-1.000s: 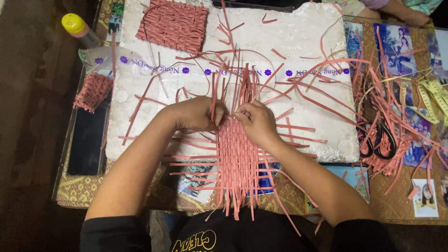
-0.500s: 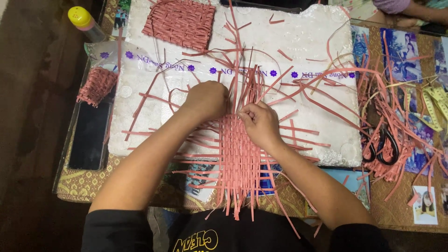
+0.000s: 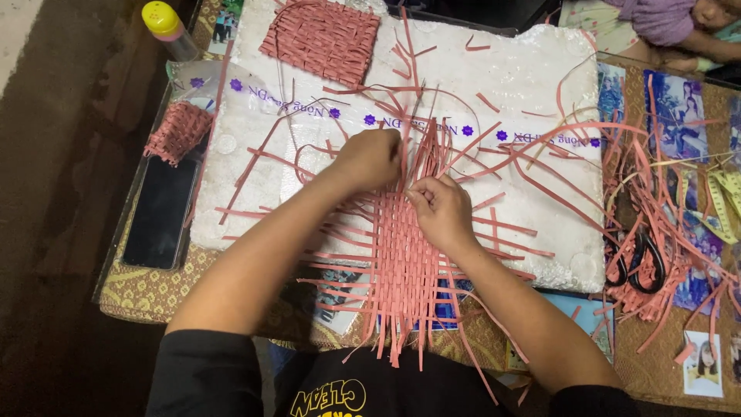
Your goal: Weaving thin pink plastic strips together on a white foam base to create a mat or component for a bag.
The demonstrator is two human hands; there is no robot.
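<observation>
A half-woven mat of pink paper strips [image 3: 405, 262] lies on a white foam board [image 3: 532, 85], its loose ends fanning out on all sides. My left hand [image 3: 369, 157] is closed on the upright strips at the mat's far edge. Close beside it, my right hand [image 3: 441, 208] pinches a strip at the weave's upper right part. Loose pink strips [image 3: 540, 147] trail off to the right across the board.
A finished pink woven square [image 3: 323, 40] lies at the board's far end, and a smaller woven piece [image 3: 177, 131] sits at the left. A black phone [image 3: 160, 220] and a yellow-capped bottle [image 3: 168, 27] are on the left. Black scissors [image 3: 641, 262], strip scraps and photos lie to the right. Another person's arm [image 3: 671, 23] is at the top right.
My left hand has moved up and away along the upright strips to the mat's far edge. My right hand has stayed on the weave.
</observation>
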